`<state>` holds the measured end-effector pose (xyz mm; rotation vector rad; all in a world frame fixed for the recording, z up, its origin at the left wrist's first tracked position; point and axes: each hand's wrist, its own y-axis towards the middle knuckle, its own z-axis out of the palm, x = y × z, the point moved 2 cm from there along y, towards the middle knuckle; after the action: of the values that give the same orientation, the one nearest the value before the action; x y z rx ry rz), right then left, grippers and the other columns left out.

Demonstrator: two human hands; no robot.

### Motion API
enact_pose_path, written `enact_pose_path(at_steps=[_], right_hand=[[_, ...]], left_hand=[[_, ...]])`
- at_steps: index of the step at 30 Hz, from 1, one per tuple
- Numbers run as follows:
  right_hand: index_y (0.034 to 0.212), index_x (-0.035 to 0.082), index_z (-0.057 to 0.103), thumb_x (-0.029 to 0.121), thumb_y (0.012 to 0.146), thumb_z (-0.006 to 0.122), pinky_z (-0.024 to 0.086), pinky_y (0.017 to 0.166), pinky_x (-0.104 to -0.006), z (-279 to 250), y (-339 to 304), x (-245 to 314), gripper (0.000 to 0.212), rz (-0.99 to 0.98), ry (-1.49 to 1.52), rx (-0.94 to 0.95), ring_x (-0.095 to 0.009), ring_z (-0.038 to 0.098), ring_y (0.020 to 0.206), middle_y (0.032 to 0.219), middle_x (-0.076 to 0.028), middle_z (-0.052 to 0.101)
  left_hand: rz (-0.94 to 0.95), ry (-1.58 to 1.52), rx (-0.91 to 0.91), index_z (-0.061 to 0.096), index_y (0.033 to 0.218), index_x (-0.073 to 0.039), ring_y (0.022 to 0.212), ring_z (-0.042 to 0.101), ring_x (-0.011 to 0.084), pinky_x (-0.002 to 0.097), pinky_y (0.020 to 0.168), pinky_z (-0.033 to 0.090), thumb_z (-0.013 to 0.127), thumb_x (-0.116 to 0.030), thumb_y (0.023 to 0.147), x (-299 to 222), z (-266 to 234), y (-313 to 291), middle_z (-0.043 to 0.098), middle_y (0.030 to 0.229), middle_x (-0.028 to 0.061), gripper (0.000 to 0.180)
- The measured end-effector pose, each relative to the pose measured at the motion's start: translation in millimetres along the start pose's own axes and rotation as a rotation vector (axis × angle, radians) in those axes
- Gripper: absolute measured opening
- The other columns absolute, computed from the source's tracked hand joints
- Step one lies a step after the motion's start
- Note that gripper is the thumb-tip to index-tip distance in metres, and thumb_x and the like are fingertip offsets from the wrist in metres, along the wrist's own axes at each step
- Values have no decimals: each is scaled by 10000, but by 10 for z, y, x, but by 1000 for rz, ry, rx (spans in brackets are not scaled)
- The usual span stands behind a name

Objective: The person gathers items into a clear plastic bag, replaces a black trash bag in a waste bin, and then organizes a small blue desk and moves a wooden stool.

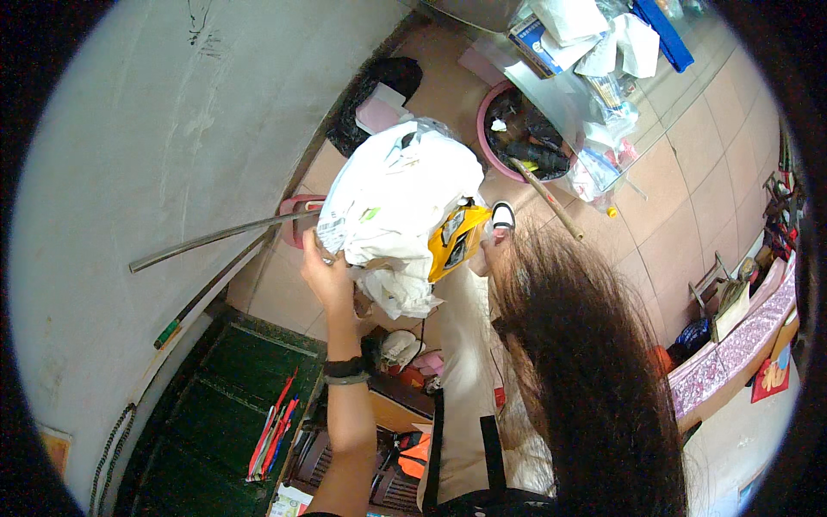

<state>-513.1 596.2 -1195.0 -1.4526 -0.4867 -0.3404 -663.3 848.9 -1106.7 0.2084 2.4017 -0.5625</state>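
A large, bulging white plastic bag (392,202) hangs in front of me, crumpled at its lower end. My left hand (327,274) grips its lower left side, fingers closed on the plastic. A yellow plastic packet (457,241) with dark print lies against the bag's right side. At the packet's right edge, my right hand (494,252) is closed on the bag's side; long dark hair (594,362) covers most of that hand and its forearm. Whatever fills the white bag is hidden.
A pink bin (484,129) with a dark liner stands beyond, a stick (551,202) leaning from it. The glass table (680,103) at upper right carries papers and boxes. Metal rods (207,237) lean against the left wall. A green chest (198,422) stands at lower left.
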Motion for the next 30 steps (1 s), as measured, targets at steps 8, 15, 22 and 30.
enact_pose_path(at_steps=[8, 15, 22, 30], right_hand=[[866, 35, 583, 218, 982, 469, 431, 595, -203, 277, -203, -168, 245, -171, -228, -45, -52, 524, 632, 743, -1, 590], [896, 57, 565, 237, 959, 535, 391, 539, -211, -70, -65, 98, 193, -394, -129, -254, -78, 484, 570, 660, 5, 526], [961, 3, 654, 245, 829, 670, 430, 620, -245, 254, 625, 520, 276, -158, -450, 62, -85, 533, 682, 786, -9, 640], [969, 30, 492, 185, 900, 583, 426, 533, -353, 932, 789, 943, 192, -870, -673, -195, -199, 533, 537, 630, -76, 538]], left_hand=[[-60, 8, -98, 487, 1219, -7, 1055, 582, 381, 410, 895, 430, 644, 58, 719, 56, 78, 70, 616, 1099, 219, 528], [-191, -153, 4, 382, 1366, 26, 1204, 491, 279, 356, 987, 404, 569, 138, 772, 26, -325, -146, 486, 1332, 207, 633], [-28, -87, 156, 514, 1176, -11, 962, 632, 282, 348, 808, 474, 608, 151, 700, 54, -186, -273, 646, 1002, 182, 512], [-28, -37, 141, 537, 1188, 9, 1002, 611, 344, 373, 819, 481, 618, 169, 671, 482, 113, -402, 614, 1073, 211, 547]])
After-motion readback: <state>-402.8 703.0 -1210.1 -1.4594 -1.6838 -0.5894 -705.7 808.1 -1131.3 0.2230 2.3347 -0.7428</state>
